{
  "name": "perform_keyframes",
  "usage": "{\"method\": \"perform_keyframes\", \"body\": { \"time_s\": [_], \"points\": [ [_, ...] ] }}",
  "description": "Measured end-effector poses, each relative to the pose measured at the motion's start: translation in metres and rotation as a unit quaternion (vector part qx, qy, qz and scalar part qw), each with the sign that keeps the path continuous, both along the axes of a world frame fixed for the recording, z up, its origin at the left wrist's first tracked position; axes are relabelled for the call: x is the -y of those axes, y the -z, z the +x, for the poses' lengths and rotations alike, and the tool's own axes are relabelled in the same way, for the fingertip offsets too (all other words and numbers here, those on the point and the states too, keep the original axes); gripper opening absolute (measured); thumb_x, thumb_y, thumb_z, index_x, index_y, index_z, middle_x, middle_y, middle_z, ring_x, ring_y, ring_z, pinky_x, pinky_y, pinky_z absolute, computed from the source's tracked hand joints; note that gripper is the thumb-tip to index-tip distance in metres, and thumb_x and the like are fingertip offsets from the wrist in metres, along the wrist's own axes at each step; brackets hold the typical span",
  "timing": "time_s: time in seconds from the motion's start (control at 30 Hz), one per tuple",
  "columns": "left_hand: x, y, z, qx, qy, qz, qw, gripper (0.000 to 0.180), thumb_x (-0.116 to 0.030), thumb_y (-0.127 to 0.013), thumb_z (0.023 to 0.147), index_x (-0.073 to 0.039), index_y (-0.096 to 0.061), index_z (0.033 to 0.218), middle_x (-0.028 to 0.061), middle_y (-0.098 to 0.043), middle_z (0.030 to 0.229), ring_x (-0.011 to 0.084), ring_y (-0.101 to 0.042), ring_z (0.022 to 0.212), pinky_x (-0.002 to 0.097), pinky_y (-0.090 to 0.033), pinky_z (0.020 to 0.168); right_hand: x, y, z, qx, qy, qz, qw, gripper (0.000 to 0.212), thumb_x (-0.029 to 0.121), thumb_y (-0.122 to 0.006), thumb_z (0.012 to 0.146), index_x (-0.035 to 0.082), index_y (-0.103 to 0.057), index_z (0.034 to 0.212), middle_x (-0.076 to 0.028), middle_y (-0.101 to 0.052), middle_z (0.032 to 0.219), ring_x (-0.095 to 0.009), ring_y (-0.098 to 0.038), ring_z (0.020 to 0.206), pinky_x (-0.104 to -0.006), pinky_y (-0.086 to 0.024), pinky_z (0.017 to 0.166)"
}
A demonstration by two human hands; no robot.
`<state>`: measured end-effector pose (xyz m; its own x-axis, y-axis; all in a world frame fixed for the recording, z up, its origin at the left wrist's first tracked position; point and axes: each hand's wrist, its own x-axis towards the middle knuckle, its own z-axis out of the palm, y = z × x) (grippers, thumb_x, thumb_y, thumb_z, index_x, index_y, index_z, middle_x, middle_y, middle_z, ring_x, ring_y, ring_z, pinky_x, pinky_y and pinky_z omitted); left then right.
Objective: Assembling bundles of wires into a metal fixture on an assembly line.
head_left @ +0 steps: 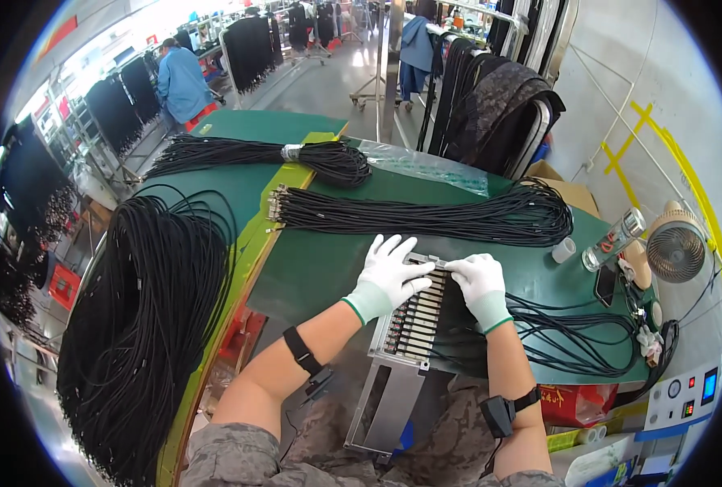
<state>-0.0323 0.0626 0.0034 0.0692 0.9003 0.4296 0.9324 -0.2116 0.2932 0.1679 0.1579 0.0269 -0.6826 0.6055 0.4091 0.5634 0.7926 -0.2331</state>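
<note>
- Red bag (576, 403) under the right side of the table (320, 276): yellow characters are printed across it.
- Control box (685, 394) at the lower right: a blue screen, a round dial and lit readouts, with figures too small to tell.
- Jig (400, 358): a long metal frame before the person, between the two forearms, its far end over the green table and its near end past the edge, above the lap.
- Its long axis runs away from the person, leaning slightly to the right at the far end.
- Connectors (420, 321) sit in it in a row along that axis, each one lying crosswise, roughly left to right.
- Cables (549, 331) lie looped on the table to the jig's right.
- Left hand (392, 272), white-gloved: palm down over the jig's far left edge, fingers spread, thumb and forefinger apart above the far connectors.
- Right hand (479, 284), also gloved: at the far right edge of the jig, fingers bent and bunched; whether they pinch anything I cannot tell.
- Bundle (410, 217) beyond the hands: black cables stretched left to right, metal ends at the left, loops at the right.
- Fan (676, 247) at the right, near a phone (606, 286).
</note>
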Motion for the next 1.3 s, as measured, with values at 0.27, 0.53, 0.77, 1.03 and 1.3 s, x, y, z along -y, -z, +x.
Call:
{"method": "perform_keyframes", "body": {
  "time_s": [0.27, 0.53, 0.77, 1.03, 1.3],
  "points": [
    [-0.024, 0.007, 0.016, -0.061, 0.022, 0.047, 0.997, 0.036, -0.049, -0.057, 0.089, -0.032, -0.07, 0.117, 0.016, -0.05, 0.14, 0.0361, -0.041, 0.131, 0.0533, -0.02, 0.114, 0.018, 0.004, 0.003, 0.065, 0.066, 0.143, 0.985, 0.034, 0.015, -0.056, 0.079, 0.004, -0.067, 0.11, -0.02, -0.058, 0.125, -0.035, -0.048, 0.124, -0.0453, -0.037, 0.103],
    [-0.051, 0.031, -0.046, -0.013, 0.081, -0.006, 0.997, 0.038, -0.02, -0.056, 0.094, 0.001, -0.062, 0.125, 0.0187, -0.047, 0.143, 0.0347, -0.04, 0.133, 0.0423, -0.03, 0.112, -0.016, 0.049, -0.06, -0.035, 0.113, 0.232, 0.965, 0.031, 0.034, -0.062, 0.071, 0.011, -0.073, 0.088, -0.009, -0.063, 0.1, -0.03, -0.05, 0.112, -0.0513, -0.027, 0.108],
    [-0.031, -0.002, -0.014, -0.152, 0.149, 0.114, 0.97, 0.031, -0.027, -0.052, 0.099, -0.008, -0.071, 0.114, 0.0204, -0.067, 0.111, 0.0349, -0.065, 0.098, 0.0396, -0.051, 0.084, 0.112, 0.01, 0.05, -0.1, 0.1, 0.219, 0.966, 0.017, 0.027, -0.067, 0.064, 0.018, -0.071, 0.078, -0.004, -0.059, 0.093, -0.028, -0.05, 0.103, -0.0448, -0.035, 0.094],
    [-0.042, 0.014, -0.046, 0.09, 0.277, -0.037, 0.956, 0.039, -0.026, -0.049, 0.098, 0.001, -0.063, 0.123, 0.0196, -0.06, 0.128, 0.0342, -0.057, 0.116, 0.0402, -0.042, 0.1, 0.212, 0.038, 0.07, -0.095, -0.109, 0.355, 0.924, 0.031, 0.038, -0.052, 0.098, 0.015, -0.057, 0.118, -0.02, -0.059, 0.108, -0.026, -0.058, 0.094, -0.0498, -0.045, 0.071],
    [-0.055, 0.02, 0.0, -0.003, 0.126, 0.076, 0.989, 0.038, -0.025, -0.053, 0.097, -0.008, -0.06, 0.13, 0.0174, -0.06, 0.129, 0.0343, -0.055, 0.116, 0.0391, -0.041, 0.102, 0.243, 0.043, 0.075, -0.114, -0.199, 0.121, 0.966, 0.044, 0.034, -0.07, 0.071, 0.014, -0.056, 0.108, -0.02, -0.048, 0.124, -0.042, -0.047, 0.116, -0.0608, -0.037, 0.096]
  ]
}}
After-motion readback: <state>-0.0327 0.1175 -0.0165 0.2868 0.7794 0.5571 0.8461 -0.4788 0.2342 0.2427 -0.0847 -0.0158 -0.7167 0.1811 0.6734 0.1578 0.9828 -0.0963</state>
